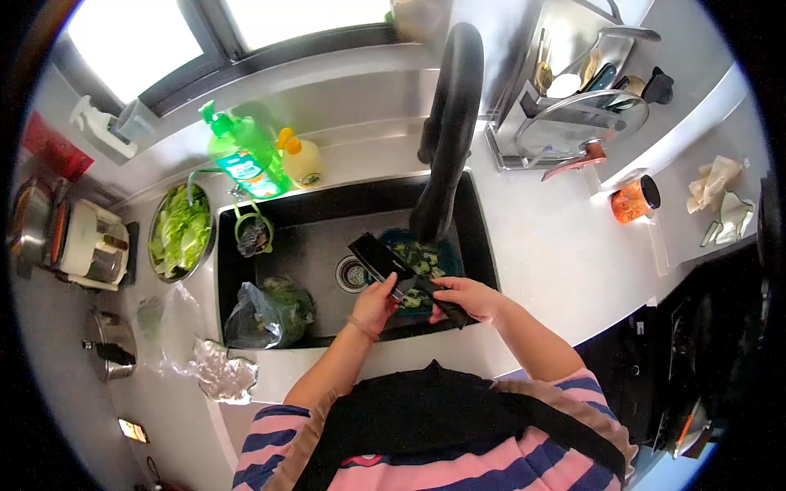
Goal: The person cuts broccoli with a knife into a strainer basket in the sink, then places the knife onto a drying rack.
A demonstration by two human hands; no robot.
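over the sink (246,278), the right hand (468,296) grips a knife (383,260) while the left hand (375,304) closes on its blade above a basin of chopped greens (422,262), a bowl of lettuce (178,231) waiting on the worktop (557,245).

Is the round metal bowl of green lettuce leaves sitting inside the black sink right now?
No, the round metal bowl of green lettuce leaves rests on the grey counter beside the black sink.

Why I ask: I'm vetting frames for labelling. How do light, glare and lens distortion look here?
Head view: strong fisheye, counter edges curve, corners black; window blown out to white; dark sink keeps detail murky around the knife in the left hand and right hand; edges soft.
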